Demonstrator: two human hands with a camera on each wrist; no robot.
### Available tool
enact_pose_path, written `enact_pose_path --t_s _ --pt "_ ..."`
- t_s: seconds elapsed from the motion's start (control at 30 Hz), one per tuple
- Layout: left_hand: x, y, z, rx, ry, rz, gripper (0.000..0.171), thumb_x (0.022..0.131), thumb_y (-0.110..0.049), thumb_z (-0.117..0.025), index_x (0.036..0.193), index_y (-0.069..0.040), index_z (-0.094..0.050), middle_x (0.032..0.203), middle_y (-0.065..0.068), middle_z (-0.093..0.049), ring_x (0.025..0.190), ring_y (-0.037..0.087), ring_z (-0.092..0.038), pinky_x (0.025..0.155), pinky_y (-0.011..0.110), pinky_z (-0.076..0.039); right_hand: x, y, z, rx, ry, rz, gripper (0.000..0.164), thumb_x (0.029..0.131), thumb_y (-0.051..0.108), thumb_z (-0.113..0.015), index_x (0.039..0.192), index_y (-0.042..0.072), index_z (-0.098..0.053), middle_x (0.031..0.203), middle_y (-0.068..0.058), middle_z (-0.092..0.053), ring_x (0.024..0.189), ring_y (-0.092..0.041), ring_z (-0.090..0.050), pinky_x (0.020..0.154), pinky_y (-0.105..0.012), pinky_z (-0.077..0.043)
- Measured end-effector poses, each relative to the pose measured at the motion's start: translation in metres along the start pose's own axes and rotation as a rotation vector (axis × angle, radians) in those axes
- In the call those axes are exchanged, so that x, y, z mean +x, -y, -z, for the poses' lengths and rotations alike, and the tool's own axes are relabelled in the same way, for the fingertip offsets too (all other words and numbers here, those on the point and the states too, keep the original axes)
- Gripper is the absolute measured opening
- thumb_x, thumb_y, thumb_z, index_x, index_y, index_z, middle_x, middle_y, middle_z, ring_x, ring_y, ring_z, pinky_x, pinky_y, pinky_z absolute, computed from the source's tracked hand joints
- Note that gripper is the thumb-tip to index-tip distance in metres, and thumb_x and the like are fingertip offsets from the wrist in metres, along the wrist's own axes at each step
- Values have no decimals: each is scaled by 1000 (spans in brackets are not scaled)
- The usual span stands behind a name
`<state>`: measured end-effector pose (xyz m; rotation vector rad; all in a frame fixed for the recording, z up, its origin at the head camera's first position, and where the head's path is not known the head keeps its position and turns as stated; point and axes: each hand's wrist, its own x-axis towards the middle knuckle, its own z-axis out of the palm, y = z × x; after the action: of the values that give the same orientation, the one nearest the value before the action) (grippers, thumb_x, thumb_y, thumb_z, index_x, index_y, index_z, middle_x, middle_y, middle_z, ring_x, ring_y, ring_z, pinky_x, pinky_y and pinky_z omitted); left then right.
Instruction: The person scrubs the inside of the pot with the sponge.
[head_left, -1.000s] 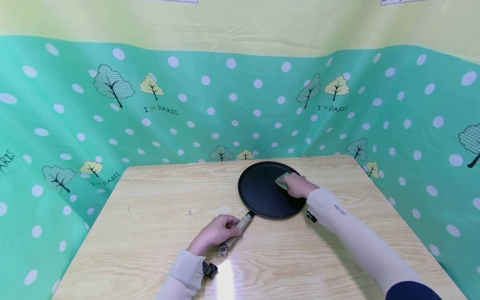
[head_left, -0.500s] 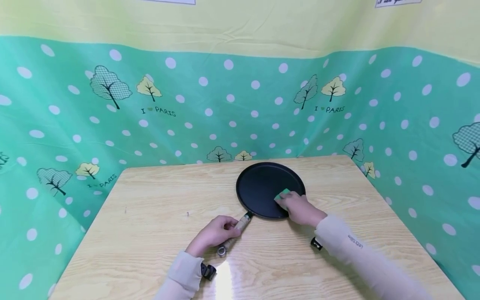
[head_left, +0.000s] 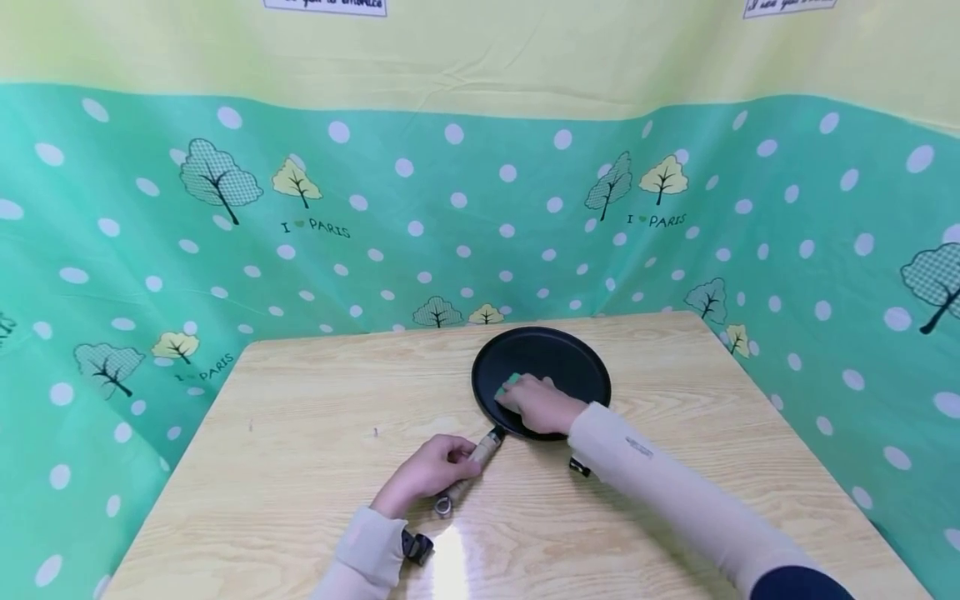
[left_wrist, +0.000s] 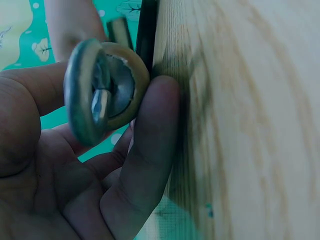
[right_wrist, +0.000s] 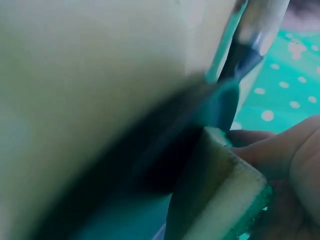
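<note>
A round black flat pan [head_left: 577,367] lies on the wooden table, its handle [head_left: 486,448] angled toward the person's near left. The left hand [head_left: 437,465] grips that handle between thumb and fingers; in the left wrist view the metal hanging ring [left_wrist: 85,95] at its end faces the camera. The right hand [head_left: 542,403] pinches a sponge [head_left: 507,385] over the near-left part of the pan, close to where the handle joins. In the right wrist view the sponge [right_wrist: 225,200] shows a pale body and a green layer, held by the fingers beside the pan's dark rim [right_wrist: 125,145].
The light wooden table [head_left: 315,400] has its far edge just behind the pan. A green and yellow cloth [head_left: 420,200] with white dots and printed trees hangs along the back and sides. Small black wrist devices [head_left: 417,547] sit by the cuffs.
The right hand moves the sponge from the pan's right part toward the near rim, then left toward the handle joint. The left hand stays on the handle, and the pan stays in place.
</note>
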<state>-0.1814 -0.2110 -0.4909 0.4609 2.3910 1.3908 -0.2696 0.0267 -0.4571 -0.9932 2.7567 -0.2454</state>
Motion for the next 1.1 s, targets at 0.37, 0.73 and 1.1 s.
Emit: enact_pose_path --t_s 0.37,0.73,1.1 --pt "2 -1 -1 1 -1 -2 33 98 -14 -73 123 8 -71 88 1 -64 77 13 -56 73 29 -47 42 -49 28 75 33 -161 54 99 -14 -52 146 8 -63 151 -12 -58 147 -40 -44 115 -74 -26" --pt "0 0 -2 -8 -2 13 32 98 -14 -73 122 8 -71 87 0 -63 76 13 -56 72 29 -47 -3 -85 25 42 12 -199 54 97 -16 -50 146 5 -62 150 -21 -57 143 -45 -48 107 -77 -35" --pt "-1 0 -1 -10 -6 -4 31 97 -12 -74 120 8 -72 86 1 -65 75 12 -57 71 28 -48 -57 -70 -1 22 -107 -143 44 102 -10 -55 144 1 -63 152 -28 -51 140 -52 -46 100 -79 -40"
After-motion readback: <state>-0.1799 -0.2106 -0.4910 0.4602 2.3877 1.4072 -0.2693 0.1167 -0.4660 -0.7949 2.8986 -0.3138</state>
